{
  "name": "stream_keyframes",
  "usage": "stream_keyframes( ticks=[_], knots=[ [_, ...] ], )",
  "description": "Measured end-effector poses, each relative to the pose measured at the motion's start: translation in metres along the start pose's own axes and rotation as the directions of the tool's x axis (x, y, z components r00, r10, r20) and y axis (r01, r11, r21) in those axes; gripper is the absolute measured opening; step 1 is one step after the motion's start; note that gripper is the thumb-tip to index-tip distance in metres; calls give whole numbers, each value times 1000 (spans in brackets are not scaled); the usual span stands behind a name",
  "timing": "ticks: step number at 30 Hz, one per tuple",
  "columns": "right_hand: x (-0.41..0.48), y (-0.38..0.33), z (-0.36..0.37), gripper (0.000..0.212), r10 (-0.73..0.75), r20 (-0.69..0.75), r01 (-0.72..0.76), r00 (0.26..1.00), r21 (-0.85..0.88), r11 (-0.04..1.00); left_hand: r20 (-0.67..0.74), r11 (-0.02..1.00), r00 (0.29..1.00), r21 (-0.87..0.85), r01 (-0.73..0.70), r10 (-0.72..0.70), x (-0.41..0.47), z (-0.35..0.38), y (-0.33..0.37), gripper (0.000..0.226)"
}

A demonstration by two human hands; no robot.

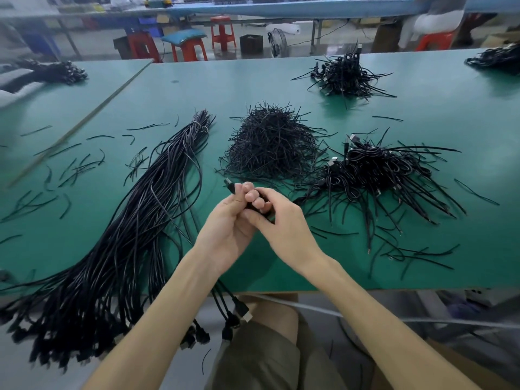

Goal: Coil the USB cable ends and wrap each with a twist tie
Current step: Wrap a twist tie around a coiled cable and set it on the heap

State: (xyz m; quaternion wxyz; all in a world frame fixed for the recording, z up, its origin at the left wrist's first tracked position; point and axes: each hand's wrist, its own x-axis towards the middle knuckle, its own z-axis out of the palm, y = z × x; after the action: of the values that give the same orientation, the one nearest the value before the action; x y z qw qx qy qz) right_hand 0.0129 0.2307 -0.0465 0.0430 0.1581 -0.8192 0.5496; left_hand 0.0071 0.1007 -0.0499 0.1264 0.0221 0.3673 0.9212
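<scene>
Both hands meet above the green table (253, 85), just in front of me. My left hand (229, 223) grips a coiled black USB cable end (230, 187), whose plug sticks out above the fingers. My right hand (281, 220) pinches the same coil from the right, fingers curled over it. Whether a tie is on it is hidden by the fingers. A heap of black twist ties (270, 144) lies just beyond the hands. A long bundle of straight black USB cables (135, 235) lies on the left, its plugs hanging over the front edge.
A pile of coiled, tied cable ends (377, 170) sits to the right, another pile (346, 76) farther back. Loose ties (76, 167) are scattered on the left. Red stools (222, 32) and another bench stand beyond the table. My knees are below the front edge.
</scene>
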Motion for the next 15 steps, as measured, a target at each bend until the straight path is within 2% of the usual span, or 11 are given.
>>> stream_keyframes(
  ticks=[3,6,10,15],
  knots=[
    [-3,2,-3,34,-10,-35,10,999,12,1000,72,978,996,204,40,-55,0,-4,12,27],
    [-5,4,2,38,-15,-92,16,996,4,1000,99,925,990,377,54,-98,1,-6,25,24],
    [-2,3,14,42,-19,-123,17,992,-25,1000,29,911,999,413,19,-34,1,-5,24,21],
    [-3,8,16,31,19,-87,-23,996,-42,999,-7,899,999,436,31,-31,-5,-7,18,22]
  ],
)
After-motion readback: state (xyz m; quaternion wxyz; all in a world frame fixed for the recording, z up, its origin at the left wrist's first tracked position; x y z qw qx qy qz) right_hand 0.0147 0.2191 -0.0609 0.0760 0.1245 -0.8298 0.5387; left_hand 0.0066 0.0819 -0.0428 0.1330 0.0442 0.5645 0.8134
